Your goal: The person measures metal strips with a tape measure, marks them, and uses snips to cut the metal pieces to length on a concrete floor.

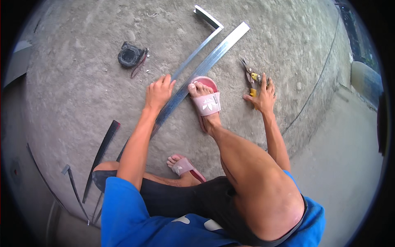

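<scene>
My left hand (158, 94) has its fingers curled round a narrow metal channel (190, 59), whose far end is bent sharply back to the left. A wider, straight metal channel (212, 57) lies just right of it on the concrete, running down past my left forearm. My right foot, in a pink slide sandal (207, 103), rests against that wider piece. On the right, my right hand (266, 96) is spread over a pair of tin snips (249, 78) with yellow handles. Its thumb and fingers are apart around the handles, and the snips' blades point away from me.
A dark tape measure (130, 56) with a red-brown cord lies at the far left. Nearer, a dark metal strip (101, 158) and a hammer-like tool (74, 191) lie on the left. At right, a long dark line (314, 88) crosses the concrete near a step edge.
</scene>
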### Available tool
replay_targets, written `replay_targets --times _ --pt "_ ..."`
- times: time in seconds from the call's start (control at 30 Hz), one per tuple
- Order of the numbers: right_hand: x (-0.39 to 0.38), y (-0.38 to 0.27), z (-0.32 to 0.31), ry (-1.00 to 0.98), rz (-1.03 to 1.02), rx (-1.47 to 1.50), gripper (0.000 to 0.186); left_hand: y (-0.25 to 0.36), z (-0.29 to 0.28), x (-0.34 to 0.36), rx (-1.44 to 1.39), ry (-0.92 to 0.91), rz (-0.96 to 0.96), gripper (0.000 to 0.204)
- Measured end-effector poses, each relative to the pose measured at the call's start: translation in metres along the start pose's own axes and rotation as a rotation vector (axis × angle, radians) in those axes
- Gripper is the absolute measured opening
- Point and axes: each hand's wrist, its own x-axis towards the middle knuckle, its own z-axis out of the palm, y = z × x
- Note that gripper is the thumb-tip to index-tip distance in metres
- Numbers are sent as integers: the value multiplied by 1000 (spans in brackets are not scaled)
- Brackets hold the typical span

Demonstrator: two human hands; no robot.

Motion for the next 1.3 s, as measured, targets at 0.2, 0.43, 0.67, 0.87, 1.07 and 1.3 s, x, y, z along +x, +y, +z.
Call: replay_targets --times 0.2,0.43,0.67,0.87,1.07,1.3 --pt "-28 -1 6 38 -3 31 112 7 -3 -4 51 -24 -30 24" --pt "-25 -7 3 -25 50 321 44 9 6 -5 21 36 -8 22" --pt "11 -100 -45 238 -151 490 41 11 -1 -4 33 -29 -18 23" --pt "24 -128 -51 440 -122 429 55 10 -4 1 2 -56 -32 22" --pt "22 -117 -38 364 -84 347 49 5 -2 0 -29 -95 -42 25" --pt "29 -100 -20 324 -140 230 61 10 -2 -2 -18 -126 -21 25"
